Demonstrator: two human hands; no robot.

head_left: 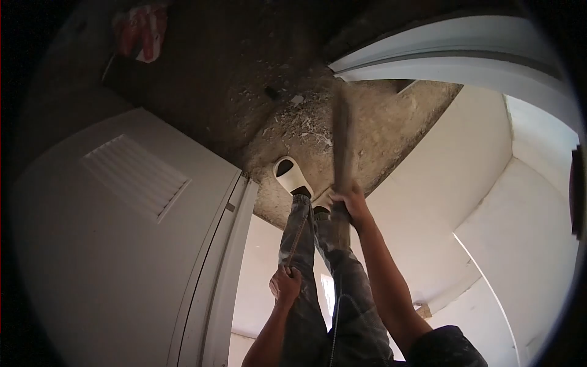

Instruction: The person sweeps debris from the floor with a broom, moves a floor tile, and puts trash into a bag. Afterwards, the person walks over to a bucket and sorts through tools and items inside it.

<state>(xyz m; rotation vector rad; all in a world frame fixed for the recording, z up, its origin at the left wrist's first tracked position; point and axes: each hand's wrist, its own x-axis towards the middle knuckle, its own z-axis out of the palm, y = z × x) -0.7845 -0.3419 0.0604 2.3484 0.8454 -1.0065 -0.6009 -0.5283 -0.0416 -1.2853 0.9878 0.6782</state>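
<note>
My right hand is wrapped round a long, dark, flat wooden-looking strip, which stretches away from me over the rough floor. Motion smears the strip, so its exact kind does not show. My left hand is closed in a fist in front of my left trouser leg. Whatever that fist holds, if anything, is hidden. Beyond the strip's near side, small pale scraps and debris lie scattered on the floor.
A white door with a louvred vent stands at the left beside its frame. White frame pieces curve across the upper right. My pale shoe is on the dirty floor. A red and white bag lies in the dark far left.
</note>
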